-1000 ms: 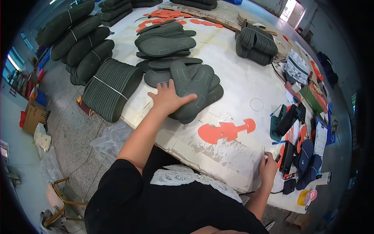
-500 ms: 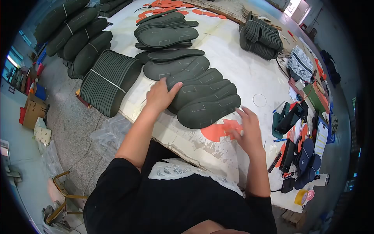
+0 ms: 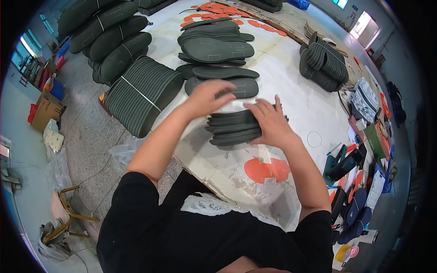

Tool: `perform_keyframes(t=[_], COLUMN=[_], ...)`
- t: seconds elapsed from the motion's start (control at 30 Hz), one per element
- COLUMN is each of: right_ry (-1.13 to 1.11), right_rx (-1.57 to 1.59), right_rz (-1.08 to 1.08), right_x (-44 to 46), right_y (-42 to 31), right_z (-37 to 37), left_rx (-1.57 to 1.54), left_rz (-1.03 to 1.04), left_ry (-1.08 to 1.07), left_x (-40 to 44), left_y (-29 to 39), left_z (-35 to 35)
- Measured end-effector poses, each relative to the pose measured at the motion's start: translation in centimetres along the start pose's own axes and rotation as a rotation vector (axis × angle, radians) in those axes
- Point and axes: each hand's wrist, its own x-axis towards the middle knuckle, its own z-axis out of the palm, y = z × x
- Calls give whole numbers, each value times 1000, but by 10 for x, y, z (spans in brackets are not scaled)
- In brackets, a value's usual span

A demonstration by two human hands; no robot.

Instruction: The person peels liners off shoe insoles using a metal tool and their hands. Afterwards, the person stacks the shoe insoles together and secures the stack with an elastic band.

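Note:
A small stack of dark green insoles (image 3: 233,128) is on edge on the white table in front of me. My right hand (image 3: 273,123) grips its right end, thumb on the near side and fingers over the far side. My left hand (image 3: 210,96) is raised just beyond the stack's left end, holding nothing, its fingers apart and curved. Partly hidden behind it lies a flat insole (image 3: 248,88) with pale line marks. Another insole (image 3: 225,72) and a larger pile of insoles (image 3: 218,49) are farther back.
A strapped bundle of insoles (image 3: 143,95) stands at the table's left edge, with more bundles (image 3: 116,41) behind. Another bundle (image 3: 324,63) sits at the far right. An orange cut-out (image 3: 259,171) lies close to me. Pens, a tape dispenser (image 3: 342,166) and a clipboard (image 3: 377,184) crowd the right side.
The insoles that lay fanned out are now gathered into a compact stack on edge. My right hand has moved up and left onto it; my left hand has lifted away. The view has shifted slightly.

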Motion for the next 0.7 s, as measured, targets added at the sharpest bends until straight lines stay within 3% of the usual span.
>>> perform_keyframes(t=[0.03,0.1,0.13,0.2,0.3,0.37,0.43,0.47,0.53,0.63,0.7], right_ry=[-40,-7,27,86,44,-7,-49,-85,-162,-113,-57], right_rx=[12,37,60,115,100,62,66,91,159,186,191], right_rz=[-9,-25,-40,-65,-103,-101,-46,-48,-104,-146,-133], right_x=[1,-1,-3,-5,3,-5,-12,-9,4,13,15], right_y=[1,3,5,9,4,8,12,11,5,7,12], right_z=[4,18,26,37,23,5,-11,-15,-13,0,4], left_rx=[410,932,934,1092,818,85,-255,-258,640,644,675], left_rz=[194,213,214,-51,-98,-218,-382,-379,-299,-492,-394], left_ry=[187,293,297,24,125,107,-109,-121,-81,-154,-66], left_x=[9,24,34,44,51,47,41,43,31,34,35], left_y=[-18,-45,-52,-65,-38,-33,-53,-61,-81,-79,-94], left_z=[-6,-12,-17,-22,-51,-67,-70,-55,-32,-17,-5])
